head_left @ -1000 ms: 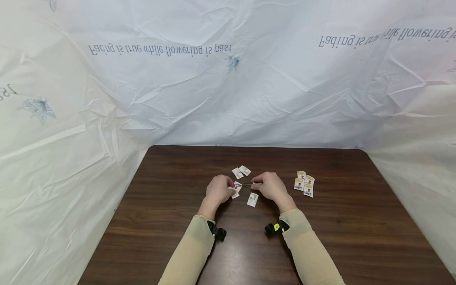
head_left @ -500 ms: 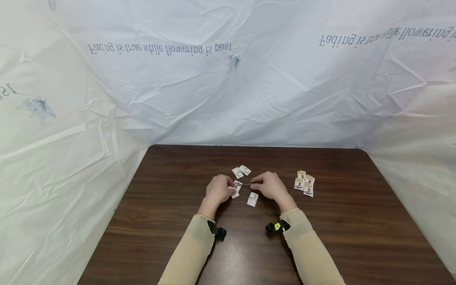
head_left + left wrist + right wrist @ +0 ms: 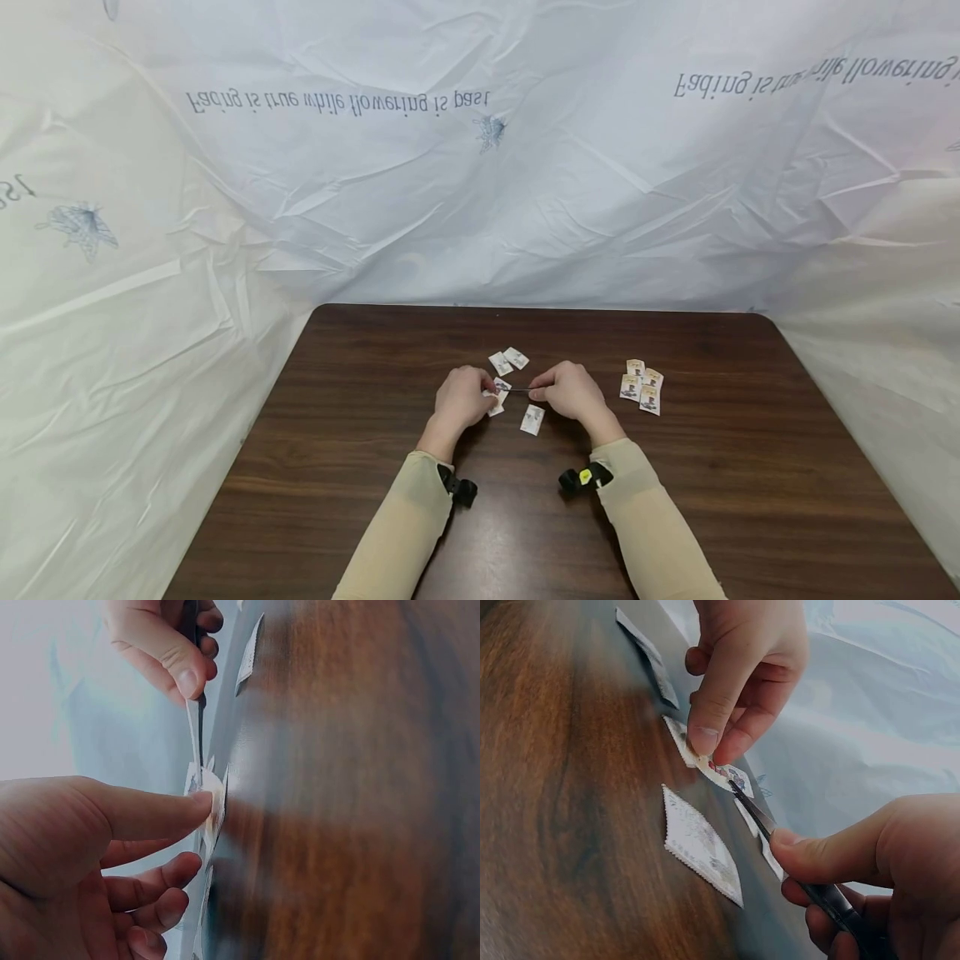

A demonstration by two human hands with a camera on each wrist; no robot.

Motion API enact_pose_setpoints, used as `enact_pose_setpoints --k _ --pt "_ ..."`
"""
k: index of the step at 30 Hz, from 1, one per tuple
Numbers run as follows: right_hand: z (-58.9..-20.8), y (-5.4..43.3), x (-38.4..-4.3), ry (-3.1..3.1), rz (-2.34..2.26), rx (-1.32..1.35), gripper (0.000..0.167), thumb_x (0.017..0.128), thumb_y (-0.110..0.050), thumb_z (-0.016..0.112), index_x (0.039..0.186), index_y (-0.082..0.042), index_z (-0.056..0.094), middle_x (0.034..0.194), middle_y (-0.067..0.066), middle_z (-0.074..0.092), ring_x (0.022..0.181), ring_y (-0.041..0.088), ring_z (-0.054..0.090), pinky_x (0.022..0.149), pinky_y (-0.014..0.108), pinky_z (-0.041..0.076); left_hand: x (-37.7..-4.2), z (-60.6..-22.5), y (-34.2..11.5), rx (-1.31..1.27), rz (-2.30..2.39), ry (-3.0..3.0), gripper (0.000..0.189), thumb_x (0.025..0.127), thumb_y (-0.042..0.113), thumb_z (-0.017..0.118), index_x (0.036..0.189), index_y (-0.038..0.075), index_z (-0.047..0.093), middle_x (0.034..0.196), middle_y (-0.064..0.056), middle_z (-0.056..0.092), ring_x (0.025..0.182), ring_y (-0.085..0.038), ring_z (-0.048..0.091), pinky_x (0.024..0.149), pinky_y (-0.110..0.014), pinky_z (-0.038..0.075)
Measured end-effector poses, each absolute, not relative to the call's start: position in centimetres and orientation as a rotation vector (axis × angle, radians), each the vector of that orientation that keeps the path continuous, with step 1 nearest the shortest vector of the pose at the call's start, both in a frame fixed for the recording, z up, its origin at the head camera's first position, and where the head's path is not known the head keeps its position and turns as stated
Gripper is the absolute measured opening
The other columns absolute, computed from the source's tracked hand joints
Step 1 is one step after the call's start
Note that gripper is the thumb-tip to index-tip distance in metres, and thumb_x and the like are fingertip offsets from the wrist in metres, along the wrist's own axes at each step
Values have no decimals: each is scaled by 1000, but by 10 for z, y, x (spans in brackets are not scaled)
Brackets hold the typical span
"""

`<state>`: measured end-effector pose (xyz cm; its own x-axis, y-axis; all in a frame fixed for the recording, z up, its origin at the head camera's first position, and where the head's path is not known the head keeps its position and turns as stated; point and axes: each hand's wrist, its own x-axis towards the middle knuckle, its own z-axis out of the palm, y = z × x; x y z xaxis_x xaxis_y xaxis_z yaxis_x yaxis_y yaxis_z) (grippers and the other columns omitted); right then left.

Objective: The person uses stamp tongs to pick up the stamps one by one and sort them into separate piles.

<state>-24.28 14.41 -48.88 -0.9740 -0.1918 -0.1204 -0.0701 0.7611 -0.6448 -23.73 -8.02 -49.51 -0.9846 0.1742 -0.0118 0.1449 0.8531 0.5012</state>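
The right hand (image 3: 572, 392) grips tweezers (image 3: 756, 815), and their prongs, spread a second ago, now look closed on the stamp (image 3: 717, 775) pinched in the left hand (image 3: 462, 397): seemingly steadied from both sides, above the worktop (image 3: 517, 525), loose stamps (image 3: 532, 420) around.

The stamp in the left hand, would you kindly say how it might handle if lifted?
The stamp looks floppy, as it curves between the left hand and tweezers. It is probably very light, being so thin.
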Motion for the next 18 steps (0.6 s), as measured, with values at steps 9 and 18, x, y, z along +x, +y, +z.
enact_pose_setpoints --k 9,18 --pt "-486 151 -243 2717 -1011 -188 16 100 -23 77 111 -17 86 120 8 78 121 36 68 99 57 53 -236 -496 -79 228 795 2973 8 89 23 88 89 22 80 102 -3 72 99 -28 69 79 -43 57" --pt "-489 151 -246 2733 -1004 -192 17 101 -22 76 114 -16 85 121 8 78 123 36 67 101 57 53 -239 -497 -80 263 775 2971 19 92 9 77 91 26 86 98 -1 71 104 -28 66 72 -37 51"
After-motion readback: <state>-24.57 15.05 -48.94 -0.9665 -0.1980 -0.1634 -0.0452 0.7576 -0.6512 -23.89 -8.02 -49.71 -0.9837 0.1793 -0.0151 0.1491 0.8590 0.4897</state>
